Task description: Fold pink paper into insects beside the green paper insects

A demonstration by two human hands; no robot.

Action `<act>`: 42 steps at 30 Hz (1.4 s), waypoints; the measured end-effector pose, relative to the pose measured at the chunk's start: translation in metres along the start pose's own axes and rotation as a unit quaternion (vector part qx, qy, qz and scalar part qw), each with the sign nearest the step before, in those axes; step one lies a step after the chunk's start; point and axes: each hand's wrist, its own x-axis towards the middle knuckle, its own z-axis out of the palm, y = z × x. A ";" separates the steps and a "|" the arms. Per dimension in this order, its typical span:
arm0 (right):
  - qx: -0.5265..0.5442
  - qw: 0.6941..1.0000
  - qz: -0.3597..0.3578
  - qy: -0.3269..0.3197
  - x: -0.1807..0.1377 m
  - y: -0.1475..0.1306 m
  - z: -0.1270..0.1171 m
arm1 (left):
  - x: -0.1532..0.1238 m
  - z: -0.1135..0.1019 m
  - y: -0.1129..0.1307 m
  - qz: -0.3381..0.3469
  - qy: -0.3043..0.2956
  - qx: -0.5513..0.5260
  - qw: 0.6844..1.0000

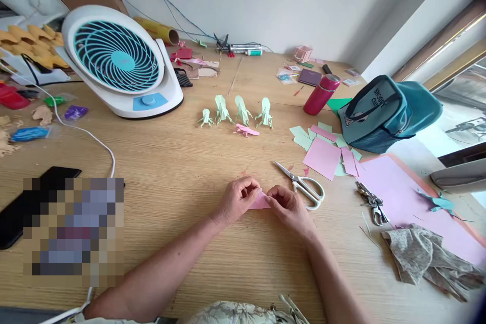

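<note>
While both hands meet over the near middle of the pale wood-grain table (182, 162), a small folded piece of pink paper (261, 201) lies flat between them, pressed against the board so that its creases can be set sharp. The left hand (239, 198) pinches the paper's left end with curled fingers; the right hand (287, 205) grips the right end, fingertips bent down on the fold. The sheet looks thin, matte and crisp-edged.

Just right of the hands, within easy reach, lie white-handled steel scissors (304, 185), blades pointing far and left. Farther right is a loose heap of pink and mint-green paper offcuts (326, 149), flat and angular, and beyond them a large pink paper sheet (398, 197) with a metal multi-tool (372, 202) at its left edge and a crumpled grey patterned cloth (425, 258) on its near part.

Far of the hands, four mint-green folded paper figures (237, 111) stand in a row, with a pink folded figure (246, 130) lying before them. A round white-and-teal desk fan (117, 61) sits far left, a glossy crimson flask (322, 93) and a teal fabric bag (383, 111) far right.
</note>
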 end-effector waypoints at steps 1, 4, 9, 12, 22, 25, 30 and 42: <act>-0.013 1.000 -0.005 -0.004 -0.001 -0.003 0.000 | 0.000 0.000 0.000 0.001 -0.007 -0.003 1.000; -0.044 0.999 -0.022 -0.018 -0.003 -0.009 0.003 | 0.000 -0.002 0.000 0.015 -0.037 -0.007 0.999; -0.073 0.996 -0.054 -0.018 -0.007 -0.015 0.008 | -0.001 -0.004 -0.001 0.030 -0.067 0.012 0.997; -0.081 0.994 -0.072 -0.013 -0.007 -0.015 0.009 | -0.002 -0.005 0.002 0.023 -0.079 0.008 0.997; -0.024 0.998 -0.042 0.039 -0.006 -0.007 0.006 | -0.001 -0.005 0.002 -0.056 -0.026 -0.076 0.995; 0.016 0.997 -0.010 0.073 -0.005 -0.004 0.002 | 0.000 -0.006 -0.001 -0.091 0.001 -0.125 0.988; 0.053 0.994 0.018 0.090 -0.004 -0.004 0.001 | -0.001 -0.004 -0.002 -0.112 0.007 -0.167 0.980; 0.050 0.997 0.042 0.048 -0.005 -0.004 0.001 | -0.002 -0.004 -0.004 -0.051 0.046 -0.075 0.995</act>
